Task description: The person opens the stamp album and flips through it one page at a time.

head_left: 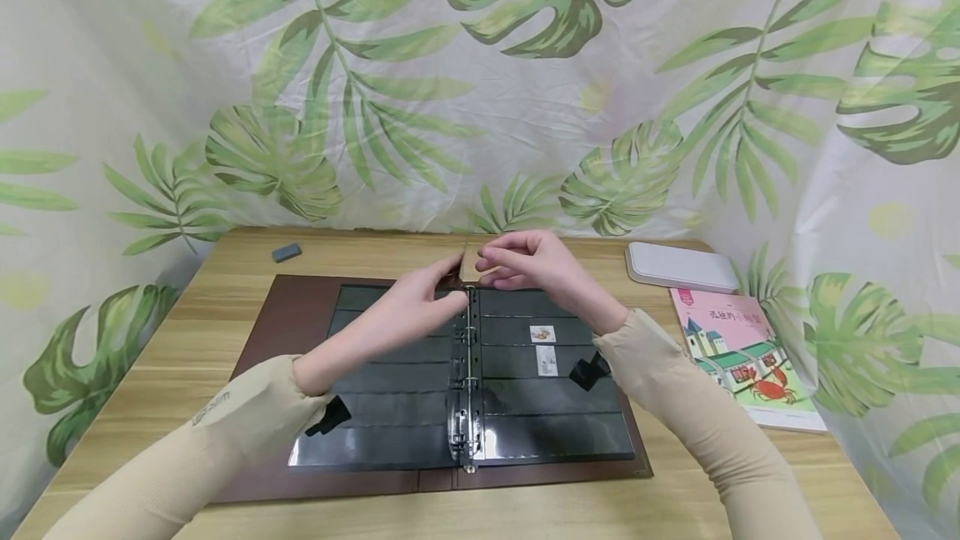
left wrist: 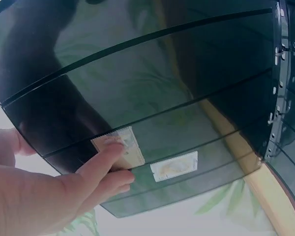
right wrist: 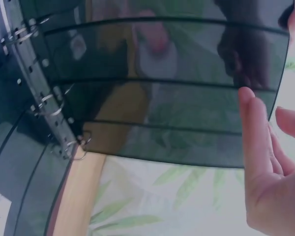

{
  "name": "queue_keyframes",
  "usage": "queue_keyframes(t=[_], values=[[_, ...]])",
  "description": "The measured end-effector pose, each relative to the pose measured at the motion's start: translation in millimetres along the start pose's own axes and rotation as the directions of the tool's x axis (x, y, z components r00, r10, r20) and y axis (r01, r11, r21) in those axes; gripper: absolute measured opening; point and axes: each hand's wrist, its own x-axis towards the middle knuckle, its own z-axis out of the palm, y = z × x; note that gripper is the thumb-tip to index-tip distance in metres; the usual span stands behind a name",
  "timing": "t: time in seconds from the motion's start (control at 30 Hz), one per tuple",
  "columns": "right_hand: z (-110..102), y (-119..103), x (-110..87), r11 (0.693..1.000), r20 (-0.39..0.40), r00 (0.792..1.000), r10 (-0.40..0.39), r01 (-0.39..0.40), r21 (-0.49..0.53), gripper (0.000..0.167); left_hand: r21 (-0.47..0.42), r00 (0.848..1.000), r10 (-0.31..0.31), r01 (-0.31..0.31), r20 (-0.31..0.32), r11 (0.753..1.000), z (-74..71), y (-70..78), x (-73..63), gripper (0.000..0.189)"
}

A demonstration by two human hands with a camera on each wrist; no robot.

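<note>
A brown ring-bound stamp album (head_left: 300,315) lies open with black pocket pages. One translucent dark page (left wrist: 132,98) stands raised between the hands, nearly edge-on in the head view. My left hand (head_left: 427,286) lays extended fingers on a beige stamp (left wrist: 132,150) against that page, its thumb apart at the page edge. Beside it is a paler stamp (left wrist: 174,166). On the page's other side, my right hand (head_left: 536,265) has straight fingers, with fingertips (right wrist: 247,96) right at the page and the thumb apart. Two small stamps, one upper (head_left: 542,333) and one lower (head_left: 547,361), sit on the right-hand page.
Metal rings (head_left: 471,382) run down the album's middle. A blue-grey eraser (head_left: 286,252) lies at the back left. At the right, a white case (head_left: 681,266) stands behind a pink picture book (head_left: 750,357). Leaf-patterned cloth (head_left: 525,107) hangs behind the wooden table (head_left: 165,340).
</note>
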Motion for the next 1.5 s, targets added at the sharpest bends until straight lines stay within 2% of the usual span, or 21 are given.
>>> queue_keyframes(t=[0.3,0.5,0.57,0.63,0.7,0.83,0.93,1.0,1.07,1.17,1.27,1.37,1.5], values=[[-21.1,35.3,2.6,0.994,-0.008,1.000,0.004,-0.005,-0.106,0.036,-0.033,0.999,-0.036,0.035,-0.016,0.999,-15.3,-18.3,-15.8,0.065],[-48.2,79.3,1.3,0.968,-0.003,1.000,-0.027,0.026,-0.248,0.039,-0.082,0.996,-0.083,0.082,-0.019,0.993,-26.3,-37.6,-33.3,0.064],[-60.8,95.4,-0.2,0.952,-0.009,0.999,-0.032,0.028,-0.306,0.042,-0.115,0.997,-0.080,0.077,-0.021,0.990,-29.4,-46.1,-38.2,0.063],[-73.5,109.1,-3.0,0.922,-0.022,0.999,-0.032,0.021,-0.386,0.044,-0.144,0.997,-0.077,0.072,-0.025,0.987,-32.0,-55.6,-42.9,0.061],[-84.5,119.4,-6.2,0.879,-0.032,0.999,-0.037,0.017,-0.476,0.047,-0.163,0.996,-0.078,0.071,-0.033,0.984,-34.1,-66.1,-47.4,0.061],[-101.0,134.1,-10.8,0.744,-0.036,0.997,-0.065,0.024,-0.668,0.053,-0.243,0.995,-0.100,0.092,-0.023,0.966,-40.0,-91.9,-55.2,0.059],[-109.0,143.3,-13.2,0.616,-0.021,0.998,-0.067,0.025,-0.788,0.058,-0.384,0.991,-0.134,0.133,0.024,0.914,-46.8,-115.9,-59.4,0.058],[-112.6,149.6,-14.6,0.536,-0.012,0.999,-0.048,0.015,-0.844,0.064,-0.478,0.986,-0.156,0.164,0.057,0.863,-50.8,-132.0,-61.5,0.057],[-114.7,155.5,-16.2,0.471,-0.001,1.000,-0.025,0.010,-0.882,0.068,-0.535,0.983,-0.162,0.181,0.083,0.825,-53.8,-147.2,-63.5,0.058],[-117.5,163.3,-18.5,0.432,-0.010,1.000,0.019,-0.018,-0.902,0.075,-0.570,0.981,-0.158,0.194,0.113,0.798,-56.3,-167.6,-65.9,0.062],[-119.3,168.1,-20.4,0.425,-0.026,0.998,0.050,-0.045,-0.904,0.078,-0.555,0.972,-0.195,0.234,0.130,0.798,-57.9,-184.8,-67.4,0.067],[-119.6,169.5,-21.3,0.427,-0.035,0.997,0.076,-0.064,-0.902,0.079,-0.512,0.949,-0.274,0.316,0.157,0.799,-59.7,-197.3,-69.8,0.069],[-117.8,168.9,-21.3,0.432,-0.036,0.994,0.103,-0.077,-0.899,0.083,-0.464,0.913,-0.361,0.407,0.189,0.786,-60.0,-207.6,-74.1,0.067]])
